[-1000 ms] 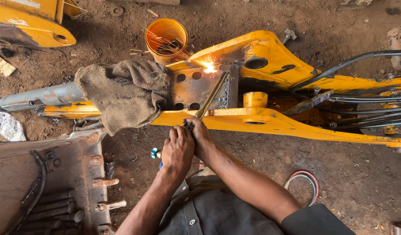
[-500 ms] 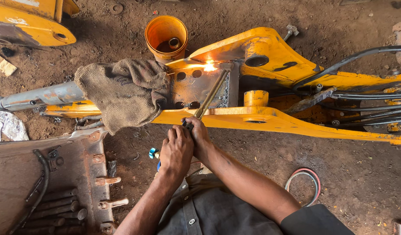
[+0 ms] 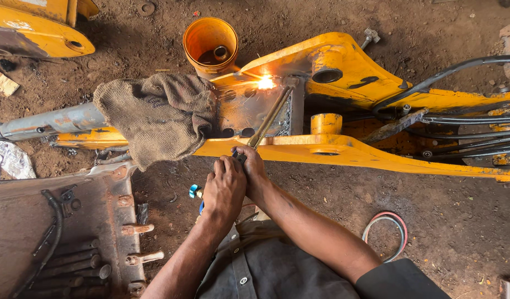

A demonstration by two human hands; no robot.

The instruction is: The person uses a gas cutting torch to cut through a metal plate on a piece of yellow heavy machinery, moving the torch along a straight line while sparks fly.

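At yellow frame [image 3: 377, 152] | both hands [image 3: 235, 177] gripping torch [image 3: 269, 119], forearms extended

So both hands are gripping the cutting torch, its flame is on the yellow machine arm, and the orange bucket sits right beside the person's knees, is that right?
Not quite. The head view shows the orange bucket on the far side of the yellow machine arm, away from the person, just beyond the burlap cloth. The rest holds: the left hand and right hand both grip the cutting torch, flame on the arm.

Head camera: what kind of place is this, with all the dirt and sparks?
Probably an outdoor repair yard for digging machines. Both hands hold a cutting torch flaming against a yellow excavator arm, with hydraulic hoses and a rusty metal part on the dirt ground.
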